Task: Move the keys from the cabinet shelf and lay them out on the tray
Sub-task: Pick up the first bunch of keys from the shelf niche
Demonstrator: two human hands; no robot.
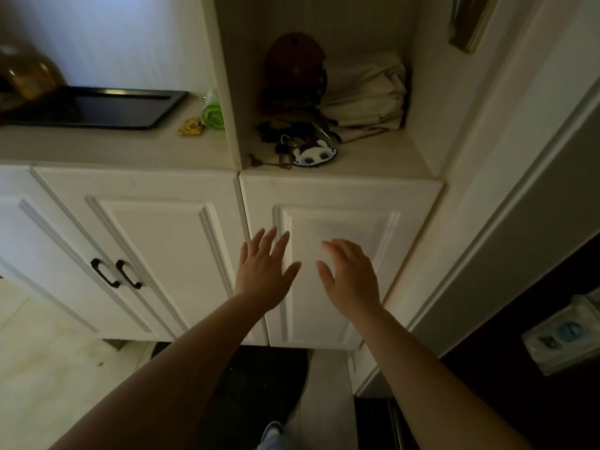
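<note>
before cabinet door: left hand (263,273), right hand (350,278) spread wide, holding nothing; keys (293,142) on shelf.

I could read no text, label, brand or number anywhere; the yellow packet (191,127) was too blurred to read.

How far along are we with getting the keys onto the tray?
Nothing looks done: the black tray shows no keys. Both the left hand and right hand are open and empty. Still left: the whole bunch of keys on the cabinet shelf.
</note>
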